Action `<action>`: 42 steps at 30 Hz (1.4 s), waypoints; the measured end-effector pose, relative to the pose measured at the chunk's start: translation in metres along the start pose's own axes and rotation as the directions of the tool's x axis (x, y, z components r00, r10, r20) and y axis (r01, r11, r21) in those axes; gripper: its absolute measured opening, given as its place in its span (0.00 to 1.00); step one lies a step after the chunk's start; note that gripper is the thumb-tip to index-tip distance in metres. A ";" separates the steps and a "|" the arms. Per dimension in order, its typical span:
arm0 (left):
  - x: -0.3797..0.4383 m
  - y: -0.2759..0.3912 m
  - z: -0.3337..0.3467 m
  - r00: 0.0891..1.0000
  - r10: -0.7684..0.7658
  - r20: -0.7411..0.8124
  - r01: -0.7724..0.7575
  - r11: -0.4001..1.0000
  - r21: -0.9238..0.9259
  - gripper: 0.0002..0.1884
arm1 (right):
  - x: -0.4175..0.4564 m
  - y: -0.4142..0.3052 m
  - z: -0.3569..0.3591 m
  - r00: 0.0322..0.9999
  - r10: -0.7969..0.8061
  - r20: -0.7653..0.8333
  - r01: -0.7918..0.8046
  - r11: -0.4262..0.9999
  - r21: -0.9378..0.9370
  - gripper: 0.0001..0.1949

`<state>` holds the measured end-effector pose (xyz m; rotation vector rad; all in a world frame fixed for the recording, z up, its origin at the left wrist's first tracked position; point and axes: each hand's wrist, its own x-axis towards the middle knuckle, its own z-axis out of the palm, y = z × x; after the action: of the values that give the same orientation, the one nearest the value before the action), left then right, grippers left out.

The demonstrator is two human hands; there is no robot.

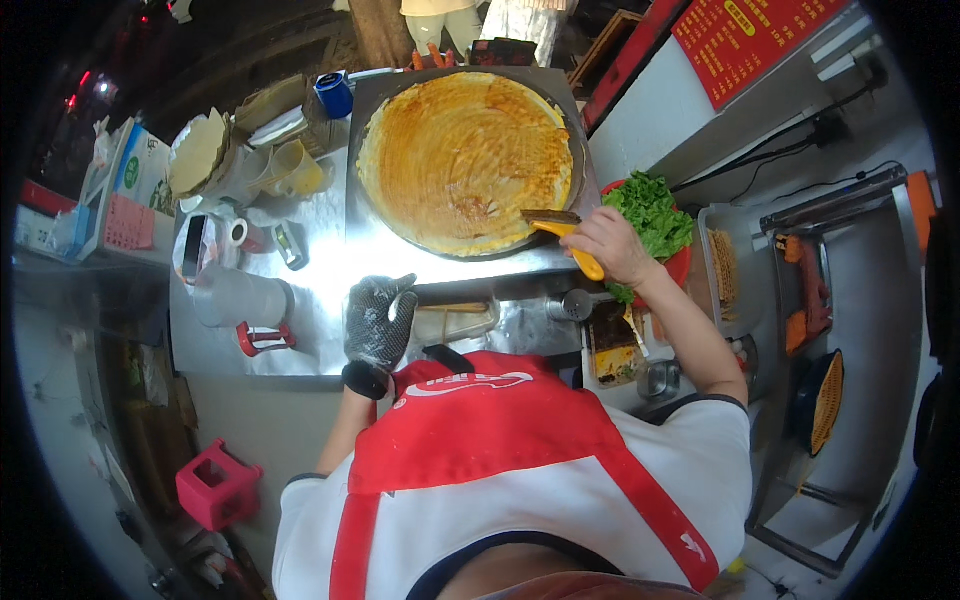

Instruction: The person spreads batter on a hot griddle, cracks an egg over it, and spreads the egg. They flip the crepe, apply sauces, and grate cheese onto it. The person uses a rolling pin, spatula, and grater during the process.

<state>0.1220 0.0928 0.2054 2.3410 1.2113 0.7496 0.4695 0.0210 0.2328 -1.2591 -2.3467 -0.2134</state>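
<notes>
A large round crepe (465, 161) coated with brown sauce covers a round griddle (581, 161) in front of me. My right hand (609, 244) grips the yellow handle of a brush (562, 225); its bristles touch the crepe's lower right edge. My left hand (379, 319), in a dark dotted glove, rests by the counter's near edge, below the griddle, with its fingers curled and thumb out; I see nothing in it, though its palm is hidden. Green lettuce (651, 210) in a red bowl (679, 262) lies just beyond my right hand.
On the left of the metal counter (319, 337) stand a plastic container (240, 296), a phone (196, 244), a blue can (334, 95) and cups (296, 166). To the right are a sauce tray (611, 345), a metal shaker (574, 305) and a bin of crackers (724, 262). Two people (442, 22) stand beyond.
</notes>
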 end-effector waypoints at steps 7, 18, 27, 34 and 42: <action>-0.003 -0.003 -0.002 0.999 -0.013 0.031 0.014 1.000 -0.023 0.11 | 0.018 0.004 0.022 0.988 0.153 -0.030 -0.156 0.967 -0.203 0.10; -0.014 -0.021 -0.008 0.997 -0.023 0.070 0.025 0.999 -0.024 0.13 | 0.063 -0.030 0.054 0.984 0.161 -0.074 -0.172 0.969 -0.180 0.09; -0.024 -0.038 -0.014 0.997 -0.074 0.000 0.074 0.997 -0.033 0.11 | 0.109 -0.018 0.055 0.957 0.174 -0.233 -0.204 0.973 -0.110 0.11; -0.029 -0.051 -0.024 0.987 -0.162 -0.021 0.161 0.987 -0.028 0.10 | 0.128 -0.037 0.074 0.987 0.157 -0.039 -0.159 0.986 -0.040 0.12; -0.033 -0.067 -0.035 0.974 -0.206 -0.098 0.206 0.978 -0.012 0.11 | 0.167 0.093 0.091 0.789 0.452 -0.416 -0.592 0.741 -0.318 0.07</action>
<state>0.0429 0.1051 0.1855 2.1559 1.4687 0.8014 0.4375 0.2305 0.2238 -1.8953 -1.6218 -0.7196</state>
